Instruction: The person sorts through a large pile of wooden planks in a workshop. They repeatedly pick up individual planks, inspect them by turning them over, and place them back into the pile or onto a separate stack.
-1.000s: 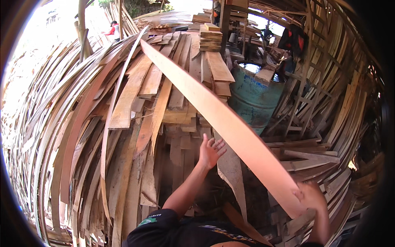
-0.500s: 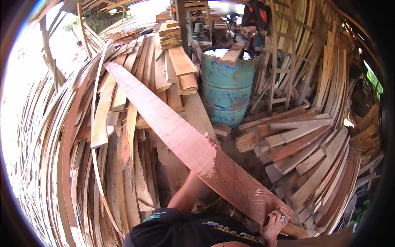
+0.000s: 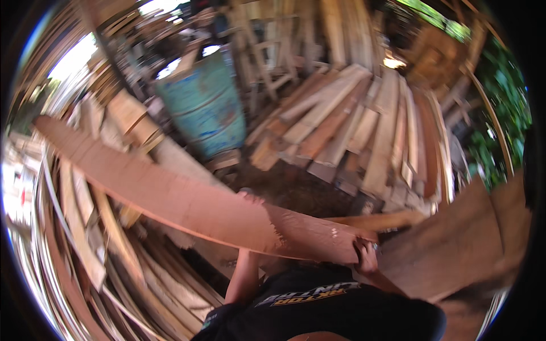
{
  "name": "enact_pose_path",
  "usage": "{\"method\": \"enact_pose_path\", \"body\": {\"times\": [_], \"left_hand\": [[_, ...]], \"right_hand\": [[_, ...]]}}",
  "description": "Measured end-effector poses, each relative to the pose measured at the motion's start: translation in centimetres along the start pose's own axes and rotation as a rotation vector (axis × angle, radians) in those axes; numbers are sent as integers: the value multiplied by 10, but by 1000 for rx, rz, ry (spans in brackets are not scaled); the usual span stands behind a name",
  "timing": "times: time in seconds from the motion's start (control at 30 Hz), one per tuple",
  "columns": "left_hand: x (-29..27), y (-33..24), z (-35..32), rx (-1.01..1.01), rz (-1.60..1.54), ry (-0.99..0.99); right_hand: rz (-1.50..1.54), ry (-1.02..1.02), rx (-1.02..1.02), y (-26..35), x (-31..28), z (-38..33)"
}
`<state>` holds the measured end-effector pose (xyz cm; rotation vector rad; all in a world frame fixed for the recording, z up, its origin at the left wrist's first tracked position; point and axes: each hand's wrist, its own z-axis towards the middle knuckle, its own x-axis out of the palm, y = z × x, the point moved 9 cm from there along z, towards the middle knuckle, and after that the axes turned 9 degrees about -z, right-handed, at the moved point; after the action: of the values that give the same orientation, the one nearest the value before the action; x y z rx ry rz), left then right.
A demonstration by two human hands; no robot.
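My right hand (image 3: pixel 365 257) is curled round the near end of the long reddish plank (image 3: pixel 187 199), fingers clamped on its edge just above my dark shirt (image 3: pixel 335 310). My left hand (image 3: pixel 248 197) is mostly behind the board: I only see fingertips peeking over its upper edge and the forearm rising beneath, so I take it to be propping the plank from below, though I cannot tell whether it is gripping or flat. The plank runs from my right hand out to the left, level with my chest, its far end over the heaped slats (image 3: pixel 85 227) and in front of the blue-green drum (image 3: pixel 202 108). I judge the risk is in that far end: with both hands near one end it could dip, catch the slats or knock the drum, and twist out of my grasp. The frame is blurred, and the ground under me is hidden.
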<state>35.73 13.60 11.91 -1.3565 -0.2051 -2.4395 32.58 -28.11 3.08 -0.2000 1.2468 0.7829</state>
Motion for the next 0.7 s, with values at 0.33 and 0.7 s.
{"method": "enact_pose_path", "body": {"times": [0.33, 0.7], "left_hand": [[-30, 88, -37, -157, 150, -25], [-77, 186, -74, -379, 185, -233]], "right_hand": [[87, 340, 553, -31, 79, -84], [396, 329, 789, -29, 128, -175]]}}
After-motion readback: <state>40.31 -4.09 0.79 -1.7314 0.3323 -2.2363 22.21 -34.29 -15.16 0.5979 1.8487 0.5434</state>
